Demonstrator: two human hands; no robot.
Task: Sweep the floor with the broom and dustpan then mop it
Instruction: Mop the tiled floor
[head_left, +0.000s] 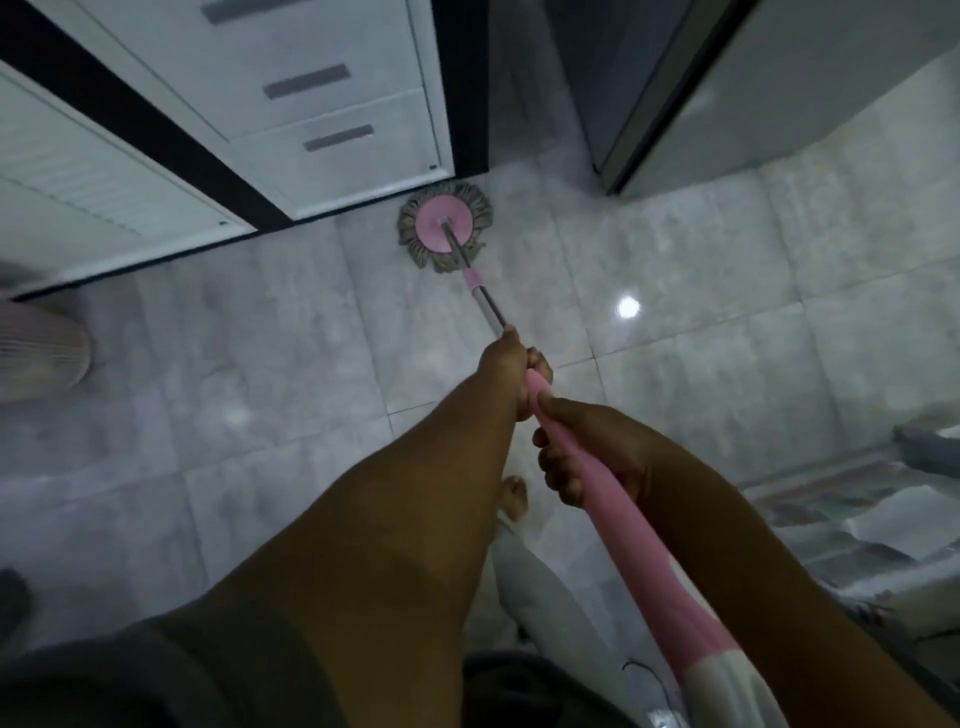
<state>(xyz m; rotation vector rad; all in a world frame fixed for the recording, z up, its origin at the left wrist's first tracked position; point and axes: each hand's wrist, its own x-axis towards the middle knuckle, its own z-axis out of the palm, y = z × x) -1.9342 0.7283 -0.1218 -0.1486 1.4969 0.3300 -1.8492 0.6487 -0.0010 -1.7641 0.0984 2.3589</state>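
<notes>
I read left hand nearer drawer cabinet on mop handle to steer, right hand farther back to push, both wrapped tight. Mop head flat on floor, apparently touching its base

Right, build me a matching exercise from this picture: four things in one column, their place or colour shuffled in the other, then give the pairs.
1 mop head
2 left hand
3 right hand
4 drawer unit

A white, grey bar pulls
B grips the pink handle nearer the body
C on the floor tiles beside the drawer unit
D grips the handle farther out

Pairs: 1-C, 2-D, 3-B, 4-A
</notes>
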